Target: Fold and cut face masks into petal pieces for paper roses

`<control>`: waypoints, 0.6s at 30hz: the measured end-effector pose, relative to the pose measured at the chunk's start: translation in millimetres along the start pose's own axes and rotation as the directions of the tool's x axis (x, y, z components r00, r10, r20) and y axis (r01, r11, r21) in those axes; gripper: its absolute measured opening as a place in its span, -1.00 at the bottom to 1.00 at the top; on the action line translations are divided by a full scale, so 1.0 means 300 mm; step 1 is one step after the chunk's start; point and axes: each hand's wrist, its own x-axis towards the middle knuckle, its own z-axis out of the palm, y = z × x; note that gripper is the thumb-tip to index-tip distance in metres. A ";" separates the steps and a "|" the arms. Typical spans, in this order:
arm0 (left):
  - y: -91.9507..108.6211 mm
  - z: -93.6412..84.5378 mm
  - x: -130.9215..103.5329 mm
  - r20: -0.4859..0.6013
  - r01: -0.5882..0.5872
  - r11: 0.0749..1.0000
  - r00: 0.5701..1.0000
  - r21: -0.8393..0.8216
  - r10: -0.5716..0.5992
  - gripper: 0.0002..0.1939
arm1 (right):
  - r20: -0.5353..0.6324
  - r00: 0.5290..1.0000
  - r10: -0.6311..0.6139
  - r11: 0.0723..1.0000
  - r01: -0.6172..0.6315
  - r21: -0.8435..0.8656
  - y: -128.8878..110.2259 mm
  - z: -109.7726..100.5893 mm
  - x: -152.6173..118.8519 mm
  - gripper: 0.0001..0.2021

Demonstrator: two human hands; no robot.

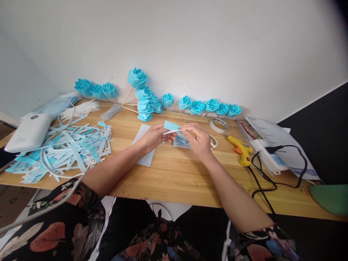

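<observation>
My left hand [154,137] and my right hand [199,139] meet over the middle of the table. Between their fingertips they pinch a folded piece of blue mask fabric [172,125] with a white edge. Below and partly behind the hands lies a small pile of blue fabric pieces [181,144], mostly covered. A flat pale face mask [147,160] rests under my left wrist. To the right of my right hand, a white looped handle [214,142] shows, perhaps of scissors; its rest is hidden.
Several blue fabric roses [197,107] stand along the wall. Cut strips [78,145], a white power bank [29,133] and grey wires [111,111] are at left. A tape roll [218,125], yellow glue gun [241,150], power strip [272,159] and black cables [261,186] lie at right.
</observation>
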 end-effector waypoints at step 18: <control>-0.007 -0.004 -0.004 -0.015 -0.119 0.912 0.991 0.392 0.135 -0.34 | -0.045 0.961 0.274 0.957 -0.268 0.110 0.017 0.007 -0.007 -0.75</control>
